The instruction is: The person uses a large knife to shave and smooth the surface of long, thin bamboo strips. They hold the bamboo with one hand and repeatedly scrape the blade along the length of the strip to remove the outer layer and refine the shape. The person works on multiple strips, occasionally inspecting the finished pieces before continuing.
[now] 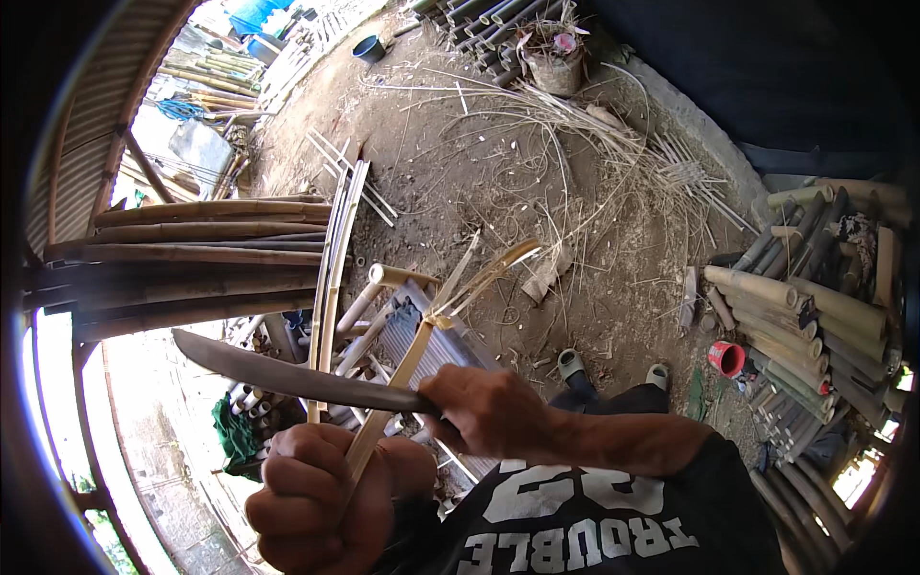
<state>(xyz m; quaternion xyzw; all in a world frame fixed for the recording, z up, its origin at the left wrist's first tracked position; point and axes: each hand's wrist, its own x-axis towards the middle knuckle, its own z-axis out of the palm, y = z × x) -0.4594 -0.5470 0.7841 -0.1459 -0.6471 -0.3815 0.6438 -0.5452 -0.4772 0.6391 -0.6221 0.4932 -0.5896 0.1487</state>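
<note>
My left hand is a closed fist around the lower end of a split bamboo piece. From the fist, pale bamboo strips rise on the left, and another bamboo strip slants up to the right. That second strip has a binding or knot partway up, and its far end splits into thin, curling tips. My right hand grips a machete, its long dark blade pointing left. The blade crosses the strips just above my left fist; whether its edge touches them I cannot tell. The machete's handle is mostly hidden in my fingers.
Thick bamboo poles are stacked at the left. More cut bamboo and a red container stand at the right. Thin shavings litter the dirt floor. A dark bucket sits far off. My feet are below.
</note>
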